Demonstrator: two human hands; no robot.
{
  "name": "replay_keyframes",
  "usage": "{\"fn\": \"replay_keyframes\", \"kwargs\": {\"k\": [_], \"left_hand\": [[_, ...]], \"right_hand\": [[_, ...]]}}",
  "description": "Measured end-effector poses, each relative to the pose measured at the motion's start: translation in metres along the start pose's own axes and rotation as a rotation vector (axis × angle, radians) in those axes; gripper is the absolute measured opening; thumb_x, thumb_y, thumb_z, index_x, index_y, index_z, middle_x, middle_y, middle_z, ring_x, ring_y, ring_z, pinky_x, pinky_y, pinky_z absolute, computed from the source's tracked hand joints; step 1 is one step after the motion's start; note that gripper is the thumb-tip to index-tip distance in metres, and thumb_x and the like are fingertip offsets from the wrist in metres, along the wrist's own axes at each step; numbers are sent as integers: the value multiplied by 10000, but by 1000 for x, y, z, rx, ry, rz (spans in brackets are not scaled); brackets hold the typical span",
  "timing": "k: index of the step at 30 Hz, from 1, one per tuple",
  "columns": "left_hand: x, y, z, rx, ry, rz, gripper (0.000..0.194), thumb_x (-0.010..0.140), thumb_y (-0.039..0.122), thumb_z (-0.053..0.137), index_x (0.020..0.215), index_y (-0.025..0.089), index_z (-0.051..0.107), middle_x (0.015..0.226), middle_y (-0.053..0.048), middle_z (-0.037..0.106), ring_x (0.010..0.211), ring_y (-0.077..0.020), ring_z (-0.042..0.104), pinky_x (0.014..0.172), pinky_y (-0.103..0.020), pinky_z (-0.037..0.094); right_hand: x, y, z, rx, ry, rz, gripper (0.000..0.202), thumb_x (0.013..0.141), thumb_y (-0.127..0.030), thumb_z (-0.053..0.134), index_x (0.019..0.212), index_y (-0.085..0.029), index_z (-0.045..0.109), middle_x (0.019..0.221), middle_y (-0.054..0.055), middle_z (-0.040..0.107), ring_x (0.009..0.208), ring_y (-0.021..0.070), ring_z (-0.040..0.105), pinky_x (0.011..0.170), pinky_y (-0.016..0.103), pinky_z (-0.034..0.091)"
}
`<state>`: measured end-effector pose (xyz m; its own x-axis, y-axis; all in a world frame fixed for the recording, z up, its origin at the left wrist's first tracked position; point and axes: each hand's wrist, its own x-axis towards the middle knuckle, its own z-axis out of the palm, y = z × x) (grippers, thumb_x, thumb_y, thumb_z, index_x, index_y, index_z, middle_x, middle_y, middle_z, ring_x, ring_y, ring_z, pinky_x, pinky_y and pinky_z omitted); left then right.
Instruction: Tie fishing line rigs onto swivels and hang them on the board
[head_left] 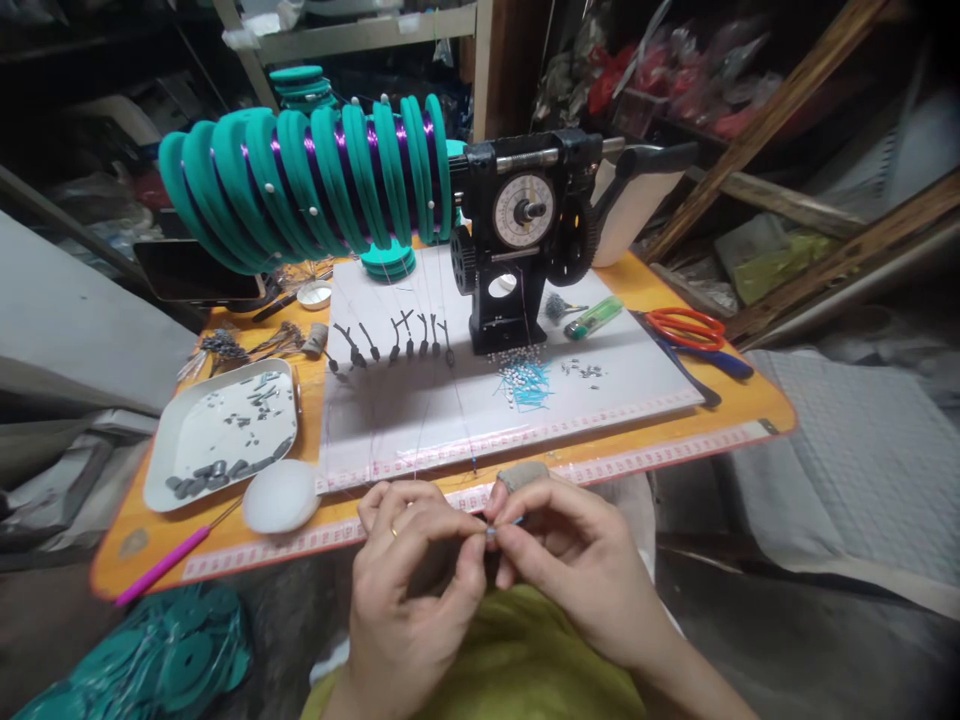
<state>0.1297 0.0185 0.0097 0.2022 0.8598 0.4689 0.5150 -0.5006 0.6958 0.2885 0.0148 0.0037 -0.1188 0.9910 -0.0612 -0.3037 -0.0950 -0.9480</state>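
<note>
Both hands meet at the front edge of the orange table. My left hand (pixel 420 580) is closed, thumb and index finger pinching a tiny piece too small to name. Against it, my right hand (pixel 566 560) pinches a small bluish-grey piece, with its fingertips almost touching the left ones. Just behind the hands lie a grey lump (pixel 523 474) and a measuring tape (pixel 637 463) along the edge. Thin threads run from the teal spools (pixel 300 190) down over the white board (pixel 420 425). Blue pins with white heads (pixel 525 382) are piled on the board.
A black winding machine (pixel 521 240) stands at the back of the board. At left are a white tray (pixel 161 465) with grey pieces, a round white dish (pixel 280 497) and a pink-handled tool (pixel 165 565). Orange-handled pliers (pixel 686 330) and a green cutter (pixel 594 318) lie at right.
</note>
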Motion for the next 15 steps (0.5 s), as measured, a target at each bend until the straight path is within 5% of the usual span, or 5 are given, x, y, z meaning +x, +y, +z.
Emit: {"fn": "replay_keyframes", "kwargs": {"k": [15], "left_hand": [[-1,2,-2,92,1,71,188,851,49,619,878,235,610,740,38,675,780,-174,578,830,-391,331]], "right_hand": [[-2,-2,-4,-149,-11,-118,38,852,-192,708,868,-212,735,935,39,657,611,114,698,602,243,636]]}}
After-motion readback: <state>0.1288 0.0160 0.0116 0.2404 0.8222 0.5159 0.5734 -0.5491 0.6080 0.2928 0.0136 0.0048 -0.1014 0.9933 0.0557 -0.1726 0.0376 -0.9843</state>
